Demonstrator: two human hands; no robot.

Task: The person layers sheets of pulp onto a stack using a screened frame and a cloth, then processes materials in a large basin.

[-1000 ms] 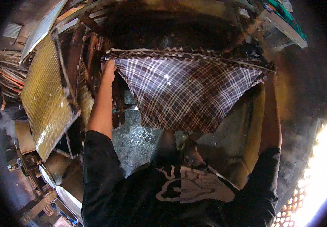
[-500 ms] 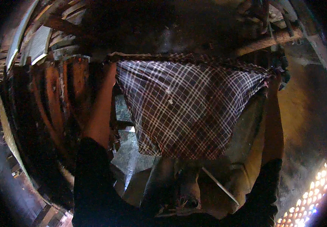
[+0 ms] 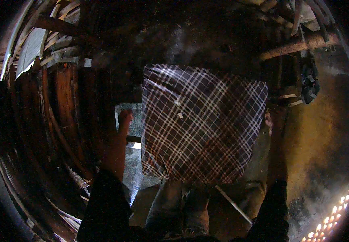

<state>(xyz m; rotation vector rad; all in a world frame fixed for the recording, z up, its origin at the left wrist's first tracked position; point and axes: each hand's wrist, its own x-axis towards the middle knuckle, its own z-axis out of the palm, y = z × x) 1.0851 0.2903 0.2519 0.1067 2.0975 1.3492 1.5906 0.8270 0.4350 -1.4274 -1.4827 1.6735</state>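
A brown plaid cloth [image 3: 202, 125] with pale crossing lines spreads out in front of me as a rough square, its surface fairly smooth. Two small pale bits lie on it left of the middle. To its left is my left hand [image 3: 125, 117], with a gap between hand and cloth. Close by the cloth's right edge is my right hand [image 3: 268, 120]; whether it touches the fabric I cannot tell. Both hands are dim, and how their fingers are set does not show clearly. Whatever lies beneath the cloth is hidden.
Dark wooden planks [image 3: 67, 97] stand along the left. A log beam [image 3: 299, 46] crosses at the upper right, with a dark object [image 3: 310, 82] hanging below it. A thin pale stick [image 3: 234, 205] slants beside my legs [image 3: 170, 205]. A yellowish wall [image 3: 307, 137] rises on the right.
The far corners that both hands held stretched have been let go, and the cloth has settled flatter. Both hands have come lower and nearer to me, the right also slightly inward.
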